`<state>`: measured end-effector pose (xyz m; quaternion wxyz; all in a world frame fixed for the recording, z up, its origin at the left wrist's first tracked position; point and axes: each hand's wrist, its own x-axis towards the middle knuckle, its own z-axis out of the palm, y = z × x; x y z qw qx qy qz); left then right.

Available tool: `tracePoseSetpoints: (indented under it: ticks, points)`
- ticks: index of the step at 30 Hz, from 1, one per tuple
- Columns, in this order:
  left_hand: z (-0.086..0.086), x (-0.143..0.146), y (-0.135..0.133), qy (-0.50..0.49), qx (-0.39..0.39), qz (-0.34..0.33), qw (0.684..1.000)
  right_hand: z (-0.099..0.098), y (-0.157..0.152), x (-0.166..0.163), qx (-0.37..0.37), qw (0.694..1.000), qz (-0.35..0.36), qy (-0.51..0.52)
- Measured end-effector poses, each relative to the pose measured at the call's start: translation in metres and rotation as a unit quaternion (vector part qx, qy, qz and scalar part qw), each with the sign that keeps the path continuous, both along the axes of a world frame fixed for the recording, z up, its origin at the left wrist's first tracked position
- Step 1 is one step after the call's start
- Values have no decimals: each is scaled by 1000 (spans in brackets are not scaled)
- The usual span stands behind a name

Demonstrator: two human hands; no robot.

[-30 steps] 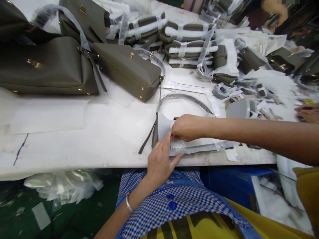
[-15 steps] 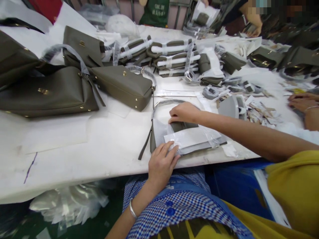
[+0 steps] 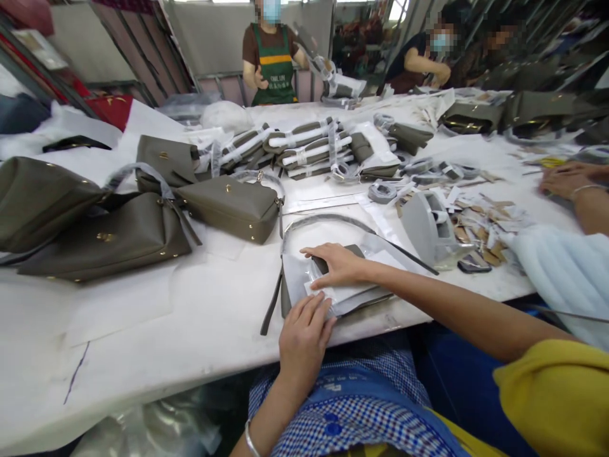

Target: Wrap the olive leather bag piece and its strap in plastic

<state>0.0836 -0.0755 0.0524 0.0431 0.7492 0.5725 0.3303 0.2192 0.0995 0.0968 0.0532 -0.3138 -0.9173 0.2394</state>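
Observation:
A flat olive-grey pouch [image 3: 342, 251] lies at the near edge of the white table [image 3: 190, 330], partly under white paper and clear plastic film [image 3: 349, 293]. A wrapped strap [image 3: 328, 222] curves behind it. My right hand [image 3: 335, 263] lies on the pouch and paper, fingers stretched flat. My left hand [image 3: 303, 333] rests at the table's edge, fingertips pressing the near side of the paper.
Olive handbags [image 3: 228, 206] lie at the left. Stacked wrapped pouches [image 3: 304, 149] sit at the back. A grey holder [image 3: 423, 225] and paper scraps [image 3: 476, 216] lie right. Another person's hand [image 3: 568, 181] rests at far right. People stand beyond the table.
The view has tilted up, showing people beyond the table. My right hand has moved from pinching the paper's corner to lying flat on the pouch. My left hand stays at the near edge.

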Motion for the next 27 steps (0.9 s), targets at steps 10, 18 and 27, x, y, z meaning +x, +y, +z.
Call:
tracePoseSetpoints:
  ticks: [10,18,27]
  points:
    - [4,3,-4,-11,-15,15,1000,-4,12,-7,-74,994,-32,79]
    - [5,3,-4,-22,-24,17,999,-4,22,-22,-112,991,-74,29]
    - [6,4,-3,-34,-24,20,999,2,23,-28,-161,985,-44,40]
